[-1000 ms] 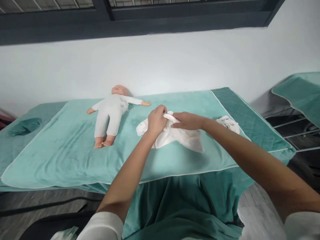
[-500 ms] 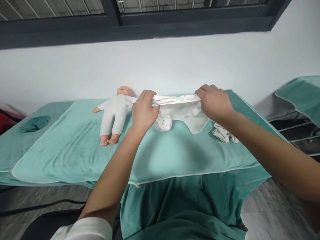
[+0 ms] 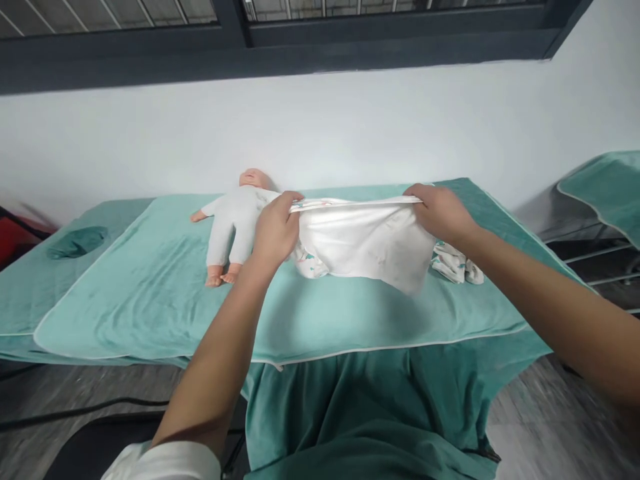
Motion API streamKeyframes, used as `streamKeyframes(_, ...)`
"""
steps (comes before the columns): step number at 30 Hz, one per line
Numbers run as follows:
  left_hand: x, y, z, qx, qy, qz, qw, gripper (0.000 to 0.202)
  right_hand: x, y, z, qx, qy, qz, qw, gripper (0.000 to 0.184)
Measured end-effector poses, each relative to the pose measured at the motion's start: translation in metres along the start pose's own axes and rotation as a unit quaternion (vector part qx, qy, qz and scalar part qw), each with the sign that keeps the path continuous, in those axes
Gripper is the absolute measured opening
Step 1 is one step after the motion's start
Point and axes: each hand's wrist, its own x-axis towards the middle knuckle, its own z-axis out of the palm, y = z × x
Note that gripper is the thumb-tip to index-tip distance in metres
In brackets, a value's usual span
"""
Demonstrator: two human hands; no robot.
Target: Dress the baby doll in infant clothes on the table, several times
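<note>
Both hands hold a white baby garment [image 3: 365, 240] up above the bed, stretched out sideways by its top edge. My left hand [image 3: 277, 229] pinches the left end of that edge, and my right hand [image 3: 444, 212] grips the right end. The cloth hangs down plain white, with a small coloured print on the folded edge and on a part at its lower left. Left of my left hand a baby doll [image 3: 235, 217] in a white suit lies on its back, one arm partly behind the hand. A crumpled printed cloth [image 3: 453, 262] rests under my right forearm.
A green sheet [image 3: 150, 293] covers the bed, which stands against a white wall [image 3: 350, 133] below a dark window frame [image 3: 150, 60]. At the right is another green-covered surface [image 3: 610, 193] with metal rails. A black cable [image 3: 85, 412] runs across the floor.
The garment's hanging part has dropped open lower and wider. My hands have moved slightly apart, still gripping its top edge. The view has shifted a little.
</note>
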Motion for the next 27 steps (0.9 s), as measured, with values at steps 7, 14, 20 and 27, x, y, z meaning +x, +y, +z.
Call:
streamKeyframes(7, -0.001, -0.02, -0.012, 0.131, -0.256, -0.134, 0.949, 0.024, 0.017, 0.011, 0.008, -0.086, -0.175, 0.025, 0.98, 0.038)
streamKeyframes(14, 0.007, -0.043, 0.052, 0.257, -0.159, -0.175, 0.937, 0.035, 0.042, -0.033, 0.072, -0.174, -0.154, 0.045, 0.972, 0.043)
streamKeyframes(20, -0.033, -0.031, 0.123, 0.188, -0.161, -0.042, 0.968, 0.039, -0.002, -0.084, 0.166, -0.033, -0.137, -0.056, 0.989, 0.038)
streamKeyframes(27, -0.009, -0.04, 0.169, 0.13, -0.183, -0.244, 0.943, 0.044, 0.015, -0.088, 0.221, 0.006, -0.1, 0.162, 0.982, 0.06)
